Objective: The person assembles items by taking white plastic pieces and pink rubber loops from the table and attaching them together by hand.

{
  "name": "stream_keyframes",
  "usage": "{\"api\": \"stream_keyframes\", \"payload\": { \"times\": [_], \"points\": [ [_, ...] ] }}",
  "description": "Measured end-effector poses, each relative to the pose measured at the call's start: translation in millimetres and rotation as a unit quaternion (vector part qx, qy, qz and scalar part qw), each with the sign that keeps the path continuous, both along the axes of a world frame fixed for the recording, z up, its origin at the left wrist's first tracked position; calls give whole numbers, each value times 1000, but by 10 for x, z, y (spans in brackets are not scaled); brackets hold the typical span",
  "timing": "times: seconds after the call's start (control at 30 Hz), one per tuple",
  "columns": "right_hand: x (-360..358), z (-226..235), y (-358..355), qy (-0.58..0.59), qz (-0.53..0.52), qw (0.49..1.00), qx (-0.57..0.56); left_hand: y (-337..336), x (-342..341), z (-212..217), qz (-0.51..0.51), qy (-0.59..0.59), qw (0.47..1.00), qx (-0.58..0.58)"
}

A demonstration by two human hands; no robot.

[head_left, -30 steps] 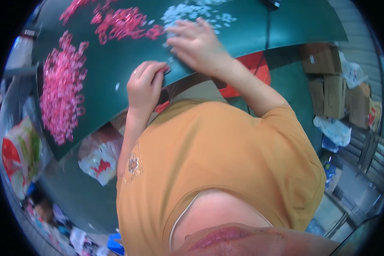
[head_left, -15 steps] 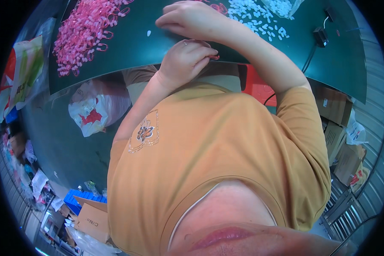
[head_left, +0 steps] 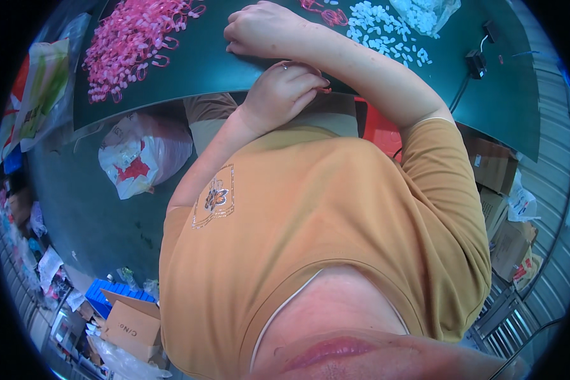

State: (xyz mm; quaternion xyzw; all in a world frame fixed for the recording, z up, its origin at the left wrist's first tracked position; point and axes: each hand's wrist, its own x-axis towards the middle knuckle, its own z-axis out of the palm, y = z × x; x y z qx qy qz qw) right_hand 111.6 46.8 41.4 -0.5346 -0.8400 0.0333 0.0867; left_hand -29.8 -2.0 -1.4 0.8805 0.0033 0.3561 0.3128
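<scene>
My left hand (head_left: 284, 92) is closed near the table's front edge, with a ring on one finger. A small red piece (head_left: 325, 90) pokes out from its fingertips; the rest of it is hidden. My right hand (head_left: 259, 30) reaches across to the left, above my left hand. Its fingers are curled down at the green tabletop (head_left: 196, 69), and whatever they hold is covered. Left of it spreads a large pile of pink loops with pale pieces (head_left: 130, 44). Beyond my right forearm lie some red loops (head_left: 332, 16) and scattered white oval pieces (head_left: 380, 28).
A clear plastic bag (head_left: 427, 16) of white pieces lies at the far right. Nearby is a black box with a cable (head_left: 475, 63). Below the table's left part hangs a white plastic bag (head_left: 133, 155). A red seat (head_left: 380, 123) and cardboard boxes (head_left: 491, 164) are on the right.
My right hand has moved slightly left and down to where a lone white oval piece lay; that piece is now out of sight. My left hand keeps its grip. The view has shifted a little.
</scene>
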Motion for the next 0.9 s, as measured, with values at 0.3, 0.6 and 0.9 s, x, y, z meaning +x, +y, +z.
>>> {"api": "stream_keyframes", "payload": {
  "times": [0.3, 0.6, 0.9],
  "points": [
    [711, 106, -902, 197, -69, 978, -26, 220, -254, 107, 135, 6, 990, -45],
    [733, -79, -1500, 54, -182, 981, 44, 272, -132, 73, 183, 90, 978, 29],
    [842, -63, -1794, 91, -234, 962, 108, 253, -172, 41, 180, 90, 979, 24]
  ]
}}
